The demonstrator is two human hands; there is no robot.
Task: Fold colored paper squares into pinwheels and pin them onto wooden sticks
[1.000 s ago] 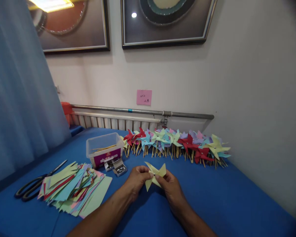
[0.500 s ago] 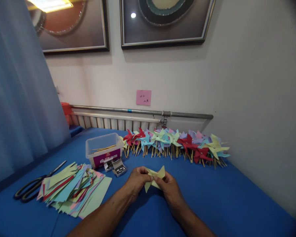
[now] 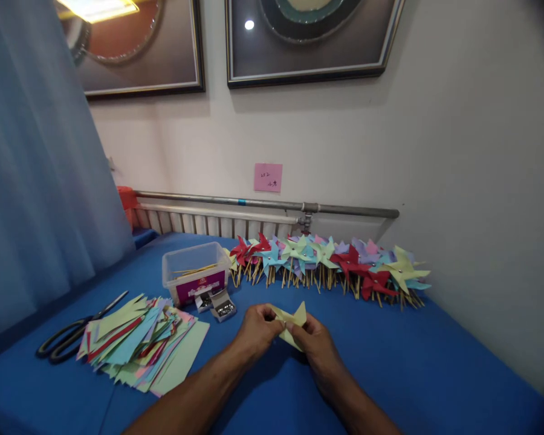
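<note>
Both hands are meeting low over the blue table (image 3: pixel 435 362), fingers curled in and pinching one pale yellow paper pinwheel (image 3: pixel 294 319) between them. The left hand (image 3: pixel 257 331) is gripping its near-left folds, thumb and forefinger closed at the centre; the right hand (image 3: pixel 316 339) is clamping the right side, knuckles up. The pinwheel is showing soft matte paper with one pointed blade sticking up above the fingers, the rest lying hidden under them; no stick can be seen on it. Just beyond the left hand a small open box of metal pins (image 3: pixel 223 308) is sitting, touching a clear plastic tub (image 3: pixel 194 270) bearing a purple label whose print is too small to read; thin wooden sticks are lying inside. Farther left a loose heap of cut coloured paper sheets (image 3: pixel 142 341) is spreading out, with black-handled scissors (image 3: pixel 75 331) just beside it. Along the wall a long row of finished pinwheels (image 3: pixel 330 266), red, blue, green, purple, is leaning on sticks. Above, a pink note (image 3: pixel 268 177) is sticking to the wall, handwriting illegible.
</note>
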